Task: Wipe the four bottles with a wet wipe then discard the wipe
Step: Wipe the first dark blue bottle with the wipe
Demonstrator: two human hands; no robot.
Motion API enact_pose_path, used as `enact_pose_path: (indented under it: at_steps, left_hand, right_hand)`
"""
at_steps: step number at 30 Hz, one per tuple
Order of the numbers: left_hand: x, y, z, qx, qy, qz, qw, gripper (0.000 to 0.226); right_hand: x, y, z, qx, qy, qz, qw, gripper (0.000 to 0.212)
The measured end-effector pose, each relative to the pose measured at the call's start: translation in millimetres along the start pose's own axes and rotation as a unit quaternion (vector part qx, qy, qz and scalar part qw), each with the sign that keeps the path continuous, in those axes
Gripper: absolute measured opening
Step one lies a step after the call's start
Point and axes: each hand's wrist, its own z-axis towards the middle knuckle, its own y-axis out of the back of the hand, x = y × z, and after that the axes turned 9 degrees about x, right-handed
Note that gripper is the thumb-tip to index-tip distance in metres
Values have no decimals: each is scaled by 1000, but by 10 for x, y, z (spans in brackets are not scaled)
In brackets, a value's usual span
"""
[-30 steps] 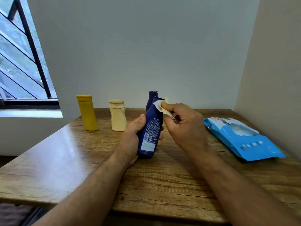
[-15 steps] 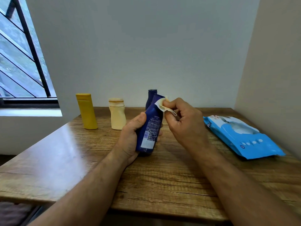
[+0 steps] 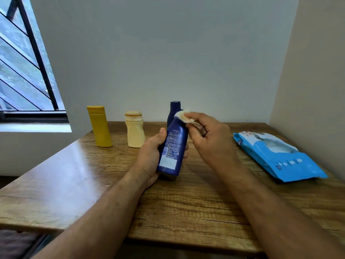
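My left hand (image 3: 149, 156) grips a dark blue bottle (image 3: 172, 146) around its lower body, tilted with its top leaning away and right. My right hand (image 3: 209, 139) pinches a small folded white wet wipe (image 3: 183, 116) and presses it on the bottle's cap end. Behind it a second dark blue bottle (image 3: 174, 111) stands upright, mostly hidden. A yellow bottle (image 3: 99, 127) and a cream bottle (image 3: 134, 132) stand upright at the back left of the wooden table (image 3: 74, 174).
A blue pack of wet wipes (image 3: 278, 156) lies flat on the table's right side, close to the right wall. A window with dark bars (image 3: 28, 62) is at the left. The table's front edge runs below my forearms.
The wipe and my right hand's fingers have shifted slightly up along the top of the held bottle. The bottle's tilt changed a little. The standing bottles have not moved.
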Motion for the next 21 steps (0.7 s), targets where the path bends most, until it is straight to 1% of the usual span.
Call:
enact_pose_path:
  at_steps: [2, 6, 8, 10, 12, 16, 18, 20, 21]
  left_hand:
    - [12, -3, 24, -22, -1, 1, 1000, 45]
    - [19, 40, 58, -87, -5, -36, 996, 40]
    - [13, 50, 66, -97, -8, -45, 994, 40]
    - [7, 52, 62, -97, -17, -46, 994, 42]
    - [7, 66, 63, -87, -31, -35, 995, 41]
    - [27, 55, 55, -41, -24, 1, 999, 38]
    - [40, 36, 53, -22, -12, 8, 1000, 40]
    - [35, 32, 45, -26, -21, 4, 999, 40]
    - [33, 47, 49, -35, -34, 0, 999, 41]
  right_hand:
    - [-5, 9, -8, 14, -10, 19, 1000, 27]
    - [39, -16, -64, 132, -9, 48, 990, 18]
    - [29, -18, -55, 174, -30, 89, 980, 14]
    - [20, -16, -37, 195, -59, 142, 969, 11]
    - [34, -38, -31, 170, -76, 165, 969, 11]
    - [38, -54, -1, 33, -96, 168, 980, 12]
    - [9, -32, 25, -11, -100, 151, 983, 15]
    - [2, -11, 21, -9, -95, 144, 985, 13]
    - [8, -6, 7, 14, -90, 141, 986, 11]
